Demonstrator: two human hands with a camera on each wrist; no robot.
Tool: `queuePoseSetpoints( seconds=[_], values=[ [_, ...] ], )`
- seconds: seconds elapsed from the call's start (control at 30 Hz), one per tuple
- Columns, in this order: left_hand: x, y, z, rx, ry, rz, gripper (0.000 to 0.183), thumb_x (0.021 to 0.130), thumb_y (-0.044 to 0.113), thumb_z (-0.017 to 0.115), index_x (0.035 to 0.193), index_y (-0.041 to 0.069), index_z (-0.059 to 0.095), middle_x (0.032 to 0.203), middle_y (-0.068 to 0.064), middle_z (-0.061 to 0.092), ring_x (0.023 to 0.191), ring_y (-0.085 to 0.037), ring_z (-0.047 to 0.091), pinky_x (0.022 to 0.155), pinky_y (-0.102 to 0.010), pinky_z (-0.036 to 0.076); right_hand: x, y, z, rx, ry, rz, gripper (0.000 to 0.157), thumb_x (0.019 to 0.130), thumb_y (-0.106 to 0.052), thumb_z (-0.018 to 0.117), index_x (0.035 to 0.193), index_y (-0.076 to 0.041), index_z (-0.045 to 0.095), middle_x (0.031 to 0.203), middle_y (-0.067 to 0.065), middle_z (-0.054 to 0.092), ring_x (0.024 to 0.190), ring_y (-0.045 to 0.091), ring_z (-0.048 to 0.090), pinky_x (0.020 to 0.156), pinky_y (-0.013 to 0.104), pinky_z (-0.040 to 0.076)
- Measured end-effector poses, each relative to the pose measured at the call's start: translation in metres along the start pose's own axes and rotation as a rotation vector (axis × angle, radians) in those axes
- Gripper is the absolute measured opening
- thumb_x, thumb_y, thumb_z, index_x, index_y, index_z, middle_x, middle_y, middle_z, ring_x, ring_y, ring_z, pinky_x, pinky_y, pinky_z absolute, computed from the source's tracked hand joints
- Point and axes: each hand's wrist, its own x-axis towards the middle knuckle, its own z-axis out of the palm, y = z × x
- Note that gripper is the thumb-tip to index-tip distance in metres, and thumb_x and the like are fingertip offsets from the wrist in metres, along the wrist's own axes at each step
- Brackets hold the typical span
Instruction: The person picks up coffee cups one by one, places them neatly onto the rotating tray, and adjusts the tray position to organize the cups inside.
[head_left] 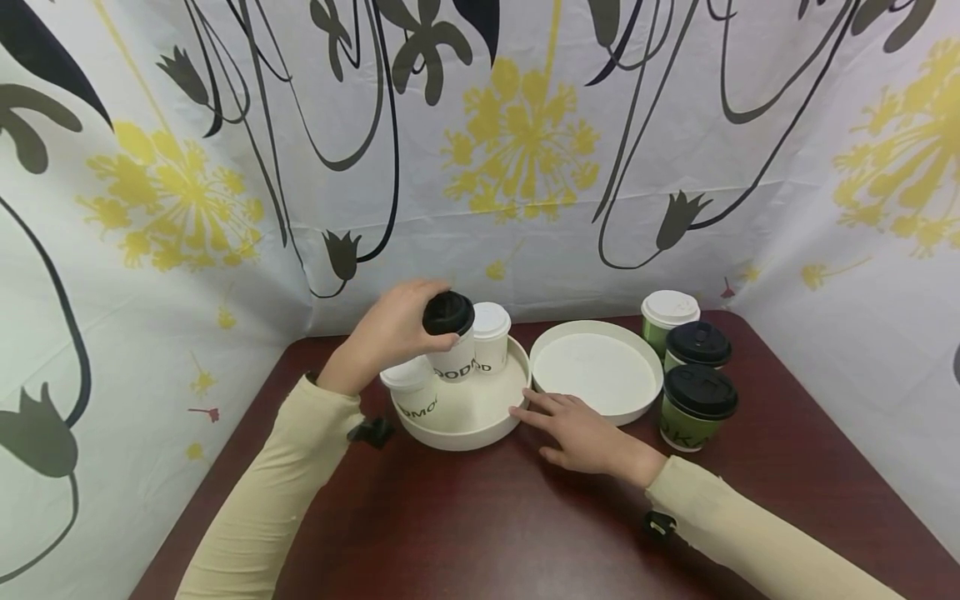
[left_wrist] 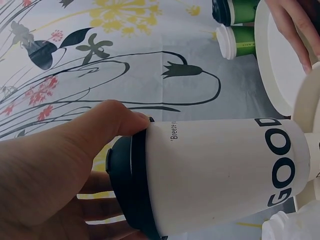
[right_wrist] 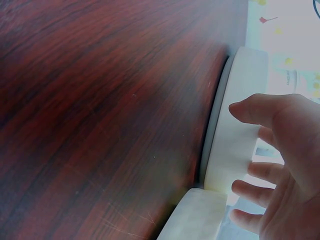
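My left hand [head_left: 401, 329] grips a white paper coffee cup [head_left: 453, 357] by its black lid [left_wrist: 130, 180], thumb at the lid's near edge and fingers round the far side. The cup is over the left round white tray [head_left: 465, 440]; whether its base touches the tray cannot be told. Two white-lidded paper cups stand in that tray, one at the front left [head_left: 412, 392] and one at the back [head_left: 491, 337]. With fingers spread, my right hand [head_left: 581, 433] is at the front, where the left tray meets the right round tray [head_left: 596, 367]. It holds nothing.
Right of the right tray stand several green cups: a white-lidded one [head_left: 669, 315] at the back, a black-lidded one [head_left: 697, 343] in the middle, another black-lidded one [head_left: 697, 408] in front. Patterned white cloth [head_left: 465, 250] walls the dark red table [head_left: 480, 525] at back and sides.
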Motion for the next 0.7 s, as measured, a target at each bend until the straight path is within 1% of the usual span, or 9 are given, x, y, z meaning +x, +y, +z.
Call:
queuePoseSetpoints(
  seconds=[0.23, 0.4, 0.5, 0.7],
  values=[
    [-0.003, -0.001, 0.006, 0.009, -0.010, 0.011, 0.072, 0.080, 0.037, 0.077, 0.141, 0.005, 0.053, 0.141, -0.013, 0.058, 0.132, -0.032, 0.053, 0.108, -0.047, 0.045, -0.001, 0.001, 0.001, 0.000, 0.014, -0.006, 0.070, 0.085, -0.023, 0.075, 0.148, -0.023, 0.046, 0.156, 0.017, 0.041, 0.138, 0.037, 0.047, 0.108, 0.055, 0.041],
    [-0.004, -0.002, 0.012, 0.006, -0.022, 0.036, 0.073, 0.080, 0.035, 0.077, 0.141, 0.003, 0.052, 0.142, -0.016, 0.056, 0.134, -0.033, 0.052, 0.111, -0.046, 0.043, 0.000, 0.001, 0.001, 0.000, 0.008, -0.002, 0.070, 0.085, -0.024, 0.074, 0.149, -0.024, 0.045, 0.156, 0.017, 0.040, 0.139, 0.036, 0.047, 0.109, 0.055, 0.040],
    [-0.005, -0.002, 0.016, 0.005, -0.028, 0.035, 0.073, 0.080, 0.035, 0.078, 0.141, 0.004, 0.052, 0.142, -0.016, 0.056, 0.134, -0.033, 0.052, 0.111, -0.046, 0.043, 0.000, 0.000, 0.001, 0.000, -0.001, 0.000, 0.070, 0.086, -0.024, 0.073, 0.150, -0.024, 0.044, 0.157, 0.017, 0.039, 0.140, 0.035, 0.046, 0.110, 0.054, 0.040],
    [-0.009, -0.001, 0.022, 0.020, -0.046, 0.025, 0.074, 0.079, 0.037, 0.078, 0.141, 0.006, 0.052, 0.140, -0.015, 0.057, 0.130, -0.030, 0.055, 0.107, -0.045, 0.047, 0.000, 0.000, 0.001, -0.005, 0.006, -0.009, 0.069, 0.086, -0.024, 0.074, 0.149, -0.023, 0.045, 0.156, 0.018, 0.041, 0.139, 0.036, 0.047, 0.109, 0.054, 0.041]
  ],
)
